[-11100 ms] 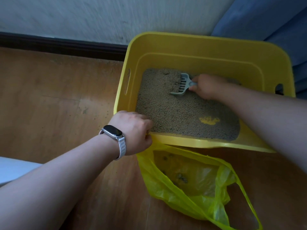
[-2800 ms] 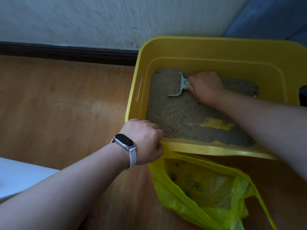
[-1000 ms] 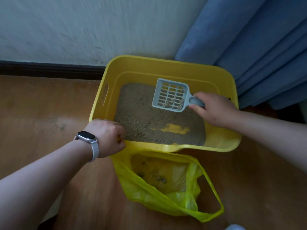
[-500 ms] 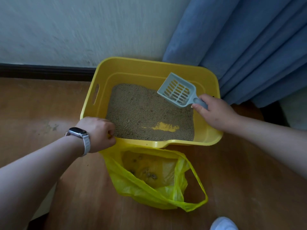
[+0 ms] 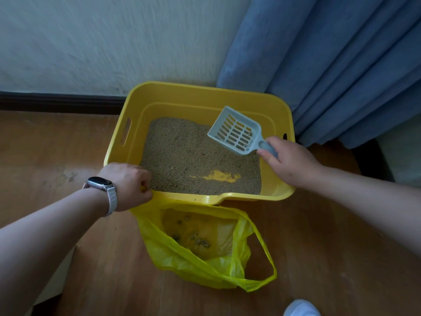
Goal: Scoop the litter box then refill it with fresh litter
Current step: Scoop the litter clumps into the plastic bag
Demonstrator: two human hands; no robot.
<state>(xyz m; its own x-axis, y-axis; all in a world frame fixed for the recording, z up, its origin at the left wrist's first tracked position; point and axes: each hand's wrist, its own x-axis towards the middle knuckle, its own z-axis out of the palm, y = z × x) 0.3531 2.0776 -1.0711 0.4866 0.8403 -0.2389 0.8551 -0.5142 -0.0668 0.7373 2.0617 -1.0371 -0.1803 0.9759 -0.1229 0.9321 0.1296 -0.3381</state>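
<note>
A yellow litter box (image 5: 200,94) stands on the wooden floor against the wall, holding brown litter (image 5: 182,153) with a bare yellow patch near the front. My right hand (image 5: 289,160) grips the handle of a grey slotted scoop (image 5: 235,131), lifted above the litter at the box's right side; a few bits lie in it. My left hand (image 5: 127,185), with a watch on the wrist, grips the box's front left rim together with the edge of a yellow plastic bag (image 5: 205,249). The bag lies open in front of the box with several clumps inside.
A blue curtain (image 5: 341,65) hangs at the right behind the box. A dark skirting board (image 5: 57,102) runs along the white wall. A pale shoe tip (image 5: 300,309) shows at the bottom edge, and a white object's edge sits at the lower left.
My right hand has lifted the scoop out of the litter and drawn it toward the box's right side. My left hand keeps its hold on the rim. The view has pulled back.
</note>
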